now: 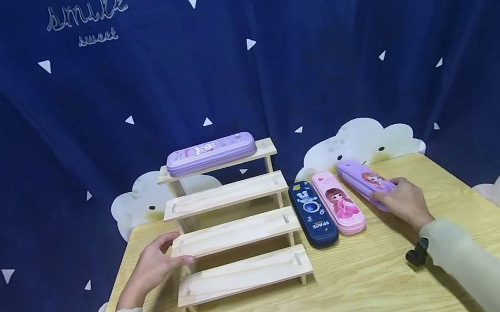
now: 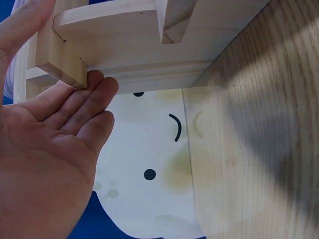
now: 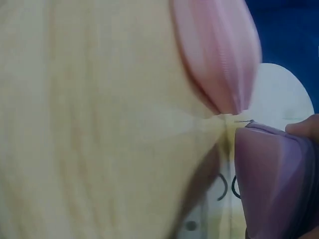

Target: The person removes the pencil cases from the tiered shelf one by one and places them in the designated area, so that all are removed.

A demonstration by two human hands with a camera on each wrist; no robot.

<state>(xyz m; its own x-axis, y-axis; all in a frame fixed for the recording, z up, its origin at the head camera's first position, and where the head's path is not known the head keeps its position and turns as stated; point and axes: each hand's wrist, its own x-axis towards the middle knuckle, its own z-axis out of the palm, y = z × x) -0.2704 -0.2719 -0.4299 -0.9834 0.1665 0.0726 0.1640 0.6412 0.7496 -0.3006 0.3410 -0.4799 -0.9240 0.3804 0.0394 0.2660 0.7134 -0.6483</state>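
Observation:
A stepped wooden display rack (image 1: 238,232) with several shelves stands on the table. My left hand (image 1: 161,262) grips its left end, thumb on one of the lower shelves; in the left wrist view the fingers (image 2: 94,107) reach behind a wooden upright. At the right, my right hand (image 1: 404,202) holds a purple pencil case (image 1: 365,181) with a girl's picture by its near end. In the right wrist view this purple case (image 3: 269,184) appears tilted, beside the pink pencil case (image 3: 219,55). A lilac pencil case (image 1: 211,153) lies on the top shelf.
Between the rack and my right hand, a dark blue space pencil case (image 1: 313,214) and a pink girl-print pencil case (image 1: 339,202) lie side by side on the wooden table (image 1: 352,293). A blue curtain (image 1: 235,70) hangs behind the table.

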